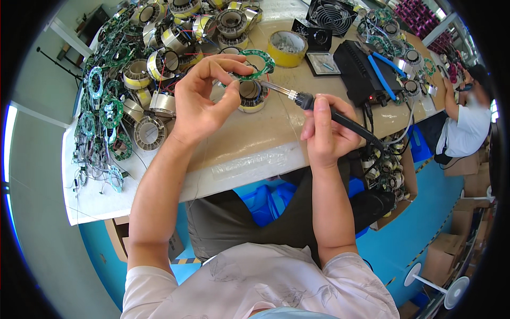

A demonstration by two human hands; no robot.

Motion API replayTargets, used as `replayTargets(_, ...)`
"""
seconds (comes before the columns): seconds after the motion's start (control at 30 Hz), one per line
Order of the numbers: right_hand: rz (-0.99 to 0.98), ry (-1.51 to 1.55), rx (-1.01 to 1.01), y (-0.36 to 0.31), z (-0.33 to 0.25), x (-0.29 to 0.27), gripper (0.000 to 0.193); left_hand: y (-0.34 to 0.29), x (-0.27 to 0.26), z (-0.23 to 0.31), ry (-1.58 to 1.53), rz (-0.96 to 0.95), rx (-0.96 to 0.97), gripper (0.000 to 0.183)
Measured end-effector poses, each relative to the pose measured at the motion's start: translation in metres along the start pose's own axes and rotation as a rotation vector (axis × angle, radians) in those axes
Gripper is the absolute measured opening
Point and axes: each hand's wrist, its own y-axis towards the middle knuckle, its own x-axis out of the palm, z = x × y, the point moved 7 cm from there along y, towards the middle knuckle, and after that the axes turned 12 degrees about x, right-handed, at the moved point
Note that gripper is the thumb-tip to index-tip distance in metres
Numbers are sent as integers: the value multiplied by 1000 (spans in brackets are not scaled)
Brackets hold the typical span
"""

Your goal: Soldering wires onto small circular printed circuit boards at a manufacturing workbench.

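My right hand grips a soldering iron by its black handle, its metal tip pointing left to the edge of a green ring-shaped circuit board. Beside that board is my left hand, thumb and fingers curled together in a pinch. A thin wire hangs down from this hand; its end between the fingertips is hard to make out. The index fingertip overlaps the board's left edge. Under the board stands a round motor stator with dark windings. Whether the iron's tip touches the board cannot be told.
Many stators and green ring boards are heaped at the left. Yellow tape, a black fan, and a black soldering station with blue-handled pliers lie beyond. A co-worker sits at right.
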Motion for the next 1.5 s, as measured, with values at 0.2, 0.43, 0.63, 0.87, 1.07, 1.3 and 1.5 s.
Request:
replayTargets(0.2,-9,9,-1,0,-1,0,12,1,-1,0,-5,45,-15,13)
replayTargets(0.43,-2,-15,-14,-1,-1,-1,12,1,-1,1,9,47,-13,13)
replayTargets(0.63,-16,-12,-19,0,0,0,12,0,-2,0,7,42,-11,13)
replayTargets(0.87,32,100,33,5,0,-5,13,2,-1,-2,-30,62,-18,14)
replayTargets(1.07,-50,-319,162,44,-7,6,28,1,-3,1,-6,56,10,14)
replayTargets(1.3,-332,-933,-439,57,-14,30,34,-2,-2,3,21,43,-1,12)
replayTargets(1.5,-342,-611,-664,34,-53,67,32,1,-4,2,35,46,0,13)
